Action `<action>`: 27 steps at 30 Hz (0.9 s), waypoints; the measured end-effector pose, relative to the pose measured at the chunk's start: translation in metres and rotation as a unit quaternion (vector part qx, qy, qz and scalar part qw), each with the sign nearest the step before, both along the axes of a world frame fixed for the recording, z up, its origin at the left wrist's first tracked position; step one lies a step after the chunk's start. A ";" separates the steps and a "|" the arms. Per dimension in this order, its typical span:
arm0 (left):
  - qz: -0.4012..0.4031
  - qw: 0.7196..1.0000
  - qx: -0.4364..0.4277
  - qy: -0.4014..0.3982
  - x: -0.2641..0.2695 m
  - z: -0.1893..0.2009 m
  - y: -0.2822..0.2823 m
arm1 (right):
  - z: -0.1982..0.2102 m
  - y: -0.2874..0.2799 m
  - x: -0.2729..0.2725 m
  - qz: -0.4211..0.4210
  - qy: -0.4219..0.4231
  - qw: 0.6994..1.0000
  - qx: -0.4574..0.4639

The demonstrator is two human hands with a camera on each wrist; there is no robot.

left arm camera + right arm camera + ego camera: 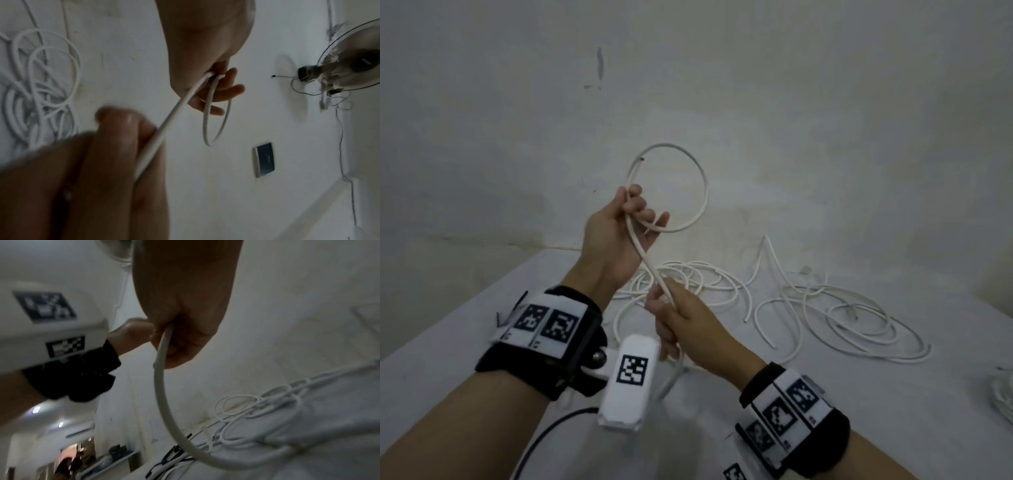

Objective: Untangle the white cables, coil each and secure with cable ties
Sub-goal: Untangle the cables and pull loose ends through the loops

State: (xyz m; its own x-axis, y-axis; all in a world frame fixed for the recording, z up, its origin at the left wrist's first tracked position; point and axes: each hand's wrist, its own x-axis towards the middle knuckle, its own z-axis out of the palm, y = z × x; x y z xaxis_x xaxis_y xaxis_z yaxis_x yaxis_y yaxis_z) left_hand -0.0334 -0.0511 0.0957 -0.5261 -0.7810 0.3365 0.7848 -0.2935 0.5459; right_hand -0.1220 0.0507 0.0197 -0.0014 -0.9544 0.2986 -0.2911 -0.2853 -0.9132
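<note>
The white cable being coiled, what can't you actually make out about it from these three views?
- Head view: the cable below the right hand passes behind the left wrist camera, so where it runs to is hidden.
- Left wrist view: the near hand is motion-blurred; its grip is unclear.
- Right wrist view: the pile of cables on the table is blurred, so which strand joins the held one cannot be told.
- No cable ties can be picked out in any view.
</note>
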 end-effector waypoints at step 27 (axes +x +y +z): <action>0.037 0.900 -0.137 -0.413 -0.028 -0.050 0.021 | 0.081 0.014 -0.099 -0.187 -0.363 0.913 -0.015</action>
State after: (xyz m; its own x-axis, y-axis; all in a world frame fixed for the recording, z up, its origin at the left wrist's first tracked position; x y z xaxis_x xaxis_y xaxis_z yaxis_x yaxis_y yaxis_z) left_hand -0.0614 -0.0297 0.0460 -0.6345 -0.7719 0.0395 0.0903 -0.0233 0.9956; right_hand -0.2208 0.0643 0.1011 -0.5324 -0.8386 0.1154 0.3053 -0.3173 -0.8978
